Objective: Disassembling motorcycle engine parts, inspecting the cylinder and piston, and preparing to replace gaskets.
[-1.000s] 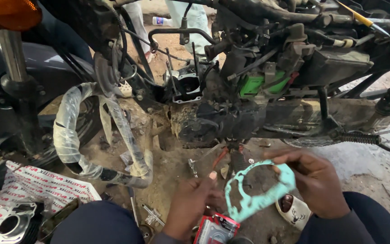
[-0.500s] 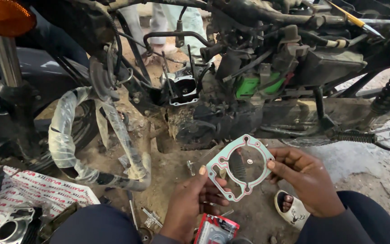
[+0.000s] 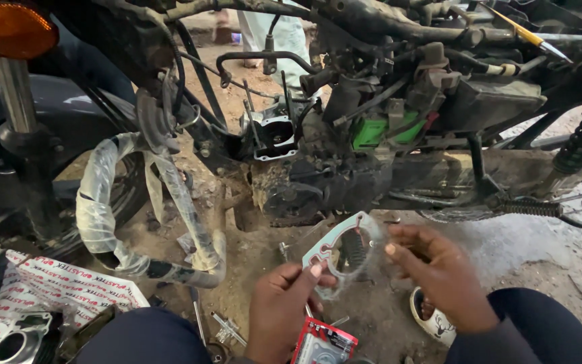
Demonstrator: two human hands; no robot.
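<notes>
A small red packet [image 3: 323,340] with a clear window showing a grey round part lies on the dirt floor [image 3: 554,263] just below the left hand [image 3: 283,311], between it and the right hand [image 3: 439,276], near the bottom edge of the view. Well to the left of both hands, a crumpled white plastic bag [image 3: 55,290] printed with rows of red lettering is spread flat on the floor. The exhaust pipe [image 3: 129,222] farther up and left is wound in clear plastic wrapping.
</notes>
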